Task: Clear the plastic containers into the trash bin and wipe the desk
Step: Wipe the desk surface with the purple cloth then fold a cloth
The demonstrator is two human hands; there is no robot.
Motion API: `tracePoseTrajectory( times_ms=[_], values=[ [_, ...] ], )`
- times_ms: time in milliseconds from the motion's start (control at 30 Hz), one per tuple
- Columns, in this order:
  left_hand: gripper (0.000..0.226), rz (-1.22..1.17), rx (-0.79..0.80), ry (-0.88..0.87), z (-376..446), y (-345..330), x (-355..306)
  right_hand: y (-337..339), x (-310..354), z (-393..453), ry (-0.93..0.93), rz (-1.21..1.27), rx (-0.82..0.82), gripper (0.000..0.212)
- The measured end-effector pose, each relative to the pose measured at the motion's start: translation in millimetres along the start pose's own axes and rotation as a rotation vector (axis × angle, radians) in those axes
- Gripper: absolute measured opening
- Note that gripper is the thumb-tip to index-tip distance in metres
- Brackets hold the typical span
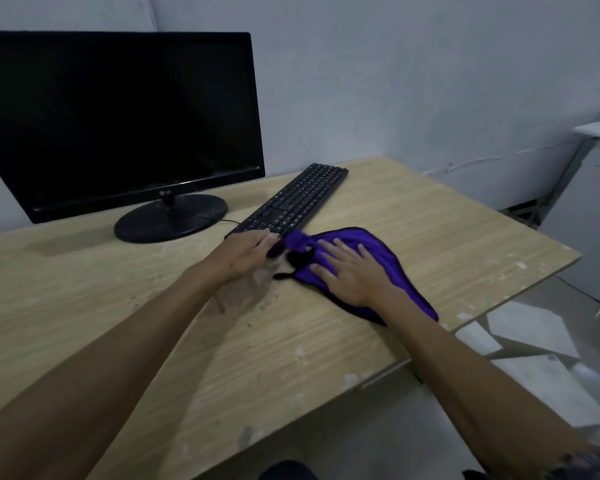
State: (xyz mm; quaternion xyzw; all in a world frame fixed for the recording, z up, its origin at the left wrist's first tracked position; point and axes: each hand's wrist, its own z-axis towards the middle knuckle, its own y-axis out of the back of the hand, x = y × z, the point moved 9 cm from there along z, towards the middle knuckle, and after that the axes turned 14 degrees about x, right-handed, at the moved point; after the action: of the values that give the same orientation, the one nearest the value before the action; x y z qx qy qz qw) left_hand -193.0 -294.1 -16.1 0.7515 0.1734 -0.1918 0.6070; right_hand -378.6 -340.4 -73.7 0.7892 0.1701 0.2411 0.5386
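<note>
While the right hand point(352, 275) lies flat with fingers spread on a purple microfibre cloth with black edging point(371, 251), the left hand point(248, 252) pinches a bunched corner of that same cloth with curled fingers. So the right grip is open and pressing down, and the left grip is closed on the fabric. The cloth is spread on the pale wood-grain worktop point(413, 216), toward its right side, and its upper left corner touches the near end of a black rectangular keyboard point(293, 200). The keyboard lies at an angle, running away toward the back wall. To its left stands a black flat-screen monitor on a round base point(118, 112), its screen dark, with a thin cable leading from near the base to the keyboard. Scuffed, whitish patches mark the worktop surface just below the left hand and along the front edge. Pale sheets point(534, 327) lie on the floor to the right of the worktop, and a white cabinet point(589, 220) stands beyond them.
</note>
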Motion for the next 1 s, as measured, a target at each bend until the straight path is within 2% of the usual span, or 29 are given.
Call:
tracePoseTrajectory(
  times_ms=[100,200,433,500,567,633,800,900,1000],
  values=[
    [0.045,0.031,0.021,0.034,6.4,-8.0,6.0,3.0,-43.7,-4.6,-0.135,0.025,-0.007,0.063],
    [0.049,0.055,0.045,0.031,7.3,-11.9,12.5,-2.9,-41.5,-9.8,-0.155,0.025,-0.008,0.064],
    [0.050,0.188,0.088,0.020,4.9,-9.2,18.5,-37.6,68.4,-67.8,0.155,-0.110,0.003,0.066],
    [0.050,0.221,0.106,0.037,3.8,-8.8,24.1,-46.6,83.9,-75.7,0.242,-0.153,0.017,0.070],
    [0.049,0.219,0.131,0.037,0.8,-9.9,27.4,-43.3,77.3,-66.7,0.285,-0.154,0.029,0.062],
    [0.048,0.189,0.154,0.029,-6.9,-11.6,28.1,-31.0,51.7,-46.8,0.231,-0.102,0.013,0.056],
    [0.044,0.206,0.104,-0.019,-47.0,-11.1,35.0,-8.3,-1.2,-9.3,-0.058,-0.004,-0.017,0.060],
    [0.035,0.120,-0.066,-0.055,-66.7,0.1,39.7,-15.6,15.5,-12.5,-0.082,0.000,-0.007,0.062],
    [0.034,0.095,-0.135,-0.086,-76.3,2.5,36.4,-28.6,57.8,-26.6,-0.011,-0.021,-0.007,0.065]
  ],
)
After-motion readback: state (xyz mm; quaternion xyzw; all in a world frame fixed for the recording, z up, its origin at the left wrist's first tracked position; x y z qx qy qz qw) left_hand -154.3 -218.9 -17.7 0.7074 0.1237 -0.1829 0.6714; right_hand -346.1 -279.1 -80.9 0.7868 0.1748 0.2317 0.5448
